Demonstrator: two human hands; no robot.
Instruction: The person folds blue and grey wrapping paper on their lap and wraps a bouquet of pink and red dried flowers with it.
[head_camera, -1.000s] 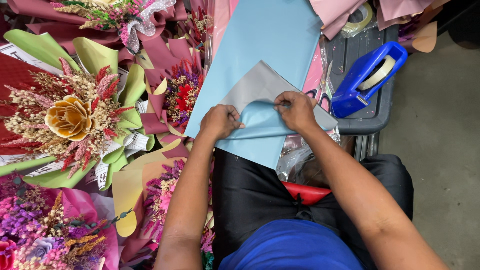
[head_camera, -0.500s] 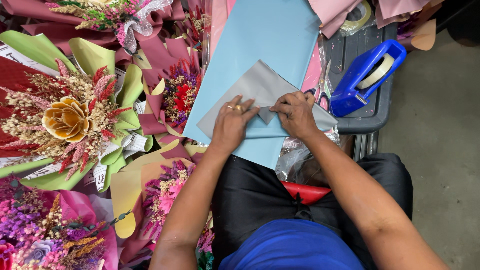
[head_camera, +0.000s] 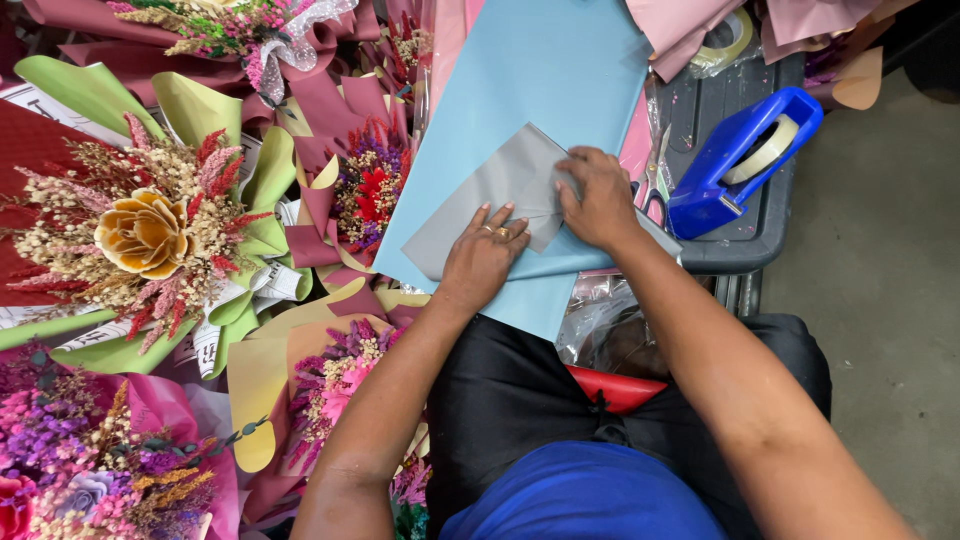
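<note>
A grey sheet of wrapping paper lies folded on a large light-blue sheet across my lap. My left hand presses flat on the grey sheet's lower part, fingers spread, a ring on one finger. My right hand pinches the grey sheet's right edge at the fold, fingers curled on the paper.
Dried-flower bouquets in green, maroon and pink wraps crowd the left. A blue tape dispenser and scissors rest on a dark tray at the right. Grey floor lies beyond.
The grey sheet has been folded flatter over the blue one. My left hand slid from its left corner onto the sheet and now presses it down; my right hand stayed at the fold.
</note>
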